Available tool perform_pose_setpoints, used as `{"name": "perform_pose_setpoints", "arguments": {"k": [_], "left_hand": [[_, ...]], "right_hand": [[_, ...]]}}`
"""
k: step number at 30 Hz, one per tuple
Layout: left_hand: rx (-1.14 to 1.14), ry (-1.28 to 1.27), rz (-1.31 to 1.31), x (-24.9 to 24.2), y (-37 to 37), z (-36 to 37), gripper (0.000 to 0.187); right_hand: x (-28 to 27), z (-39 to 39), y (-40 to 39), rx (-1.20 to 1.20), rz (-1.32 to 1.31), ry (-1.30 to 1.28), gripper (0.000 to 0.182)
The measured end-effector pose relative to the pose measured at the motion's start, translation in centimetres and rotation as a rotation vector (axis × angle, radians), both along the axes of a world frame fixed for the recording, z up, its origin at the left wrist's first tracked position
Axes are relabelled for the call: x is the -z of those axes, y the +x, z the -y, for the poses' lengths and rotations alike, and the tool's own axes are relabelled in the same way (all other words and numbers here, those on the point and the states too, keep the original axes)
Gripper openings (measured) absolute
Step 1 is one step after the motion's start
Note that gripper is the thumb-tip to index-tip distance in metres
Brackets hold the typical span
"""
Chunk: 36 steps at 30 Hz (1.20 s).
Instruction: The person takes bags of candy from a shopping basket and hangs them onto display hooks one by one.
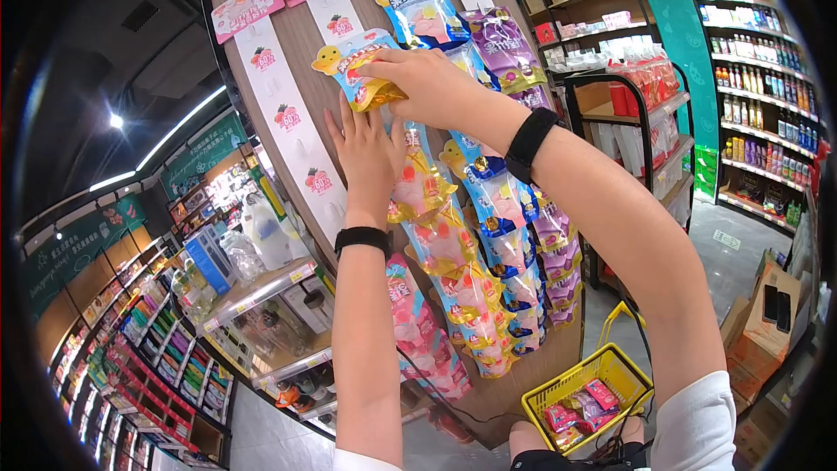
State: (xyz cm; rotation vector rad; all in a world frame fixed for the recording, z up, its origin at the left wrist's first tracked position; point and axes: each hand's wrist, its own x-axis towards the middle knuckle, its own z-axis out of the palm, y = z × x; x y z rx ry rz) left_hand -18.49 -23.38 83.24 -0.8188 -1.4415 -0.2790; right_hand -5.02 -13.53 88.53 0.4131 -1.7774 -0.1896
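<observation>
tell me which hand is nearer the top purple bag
Right. In view, the right hand, gripping a duck bag, is left of the top purple bag; the left hand is farther left and lower.

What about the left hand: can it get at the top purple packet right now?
Probably not directly: the right hand lies across the way from the left hand to the top purple packet.

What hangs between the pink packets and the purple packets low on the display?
In the head view, two columns hang there: yellow packets beside the pink packets, then blue packets next to the purple packets.
</observation>
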Motion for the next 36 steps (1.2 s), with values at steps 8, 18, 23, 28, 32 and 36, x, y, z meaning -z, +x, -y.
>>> {"name": "perform_pose_setpoints", "arguments": {"k": [8,18,23,28,32,36], "left_hand": [[0.019,0.022,-0.046,-0.1,0.0,0.0,0.057],[0.02,-0.028,-0.095,0.2,-0.7,0.2,0.055],[0.119,-0.109,-0.05,0.6,-0.2,0.8,0.06],[0.336,0.051,0.256,7.2,4.1,2.6,0.061],[0.532,-0.048,0.494,16.6,11.3,5.5,0.059],[0.779,-0.542,0.569,29.2,14.0,5.8,0.046]], "right_hand": [[-0.5,0.0,0.5,-0.023,0.073,-0.032,0.051],[2.7,0.5,1.9,0.031,0.097,-0.044,0.043],[6.7,-0.1,1.9,0.121,0.153,0.016,0.04],[15.6,1.1,10.6,0.078,0.298,0.233,0.034],[25.3,2.5,19.5,0.2,0.54,0.297,0.03],[33.7,1.6,25.0,0.022,0.954,-0.367,0.025]]}}
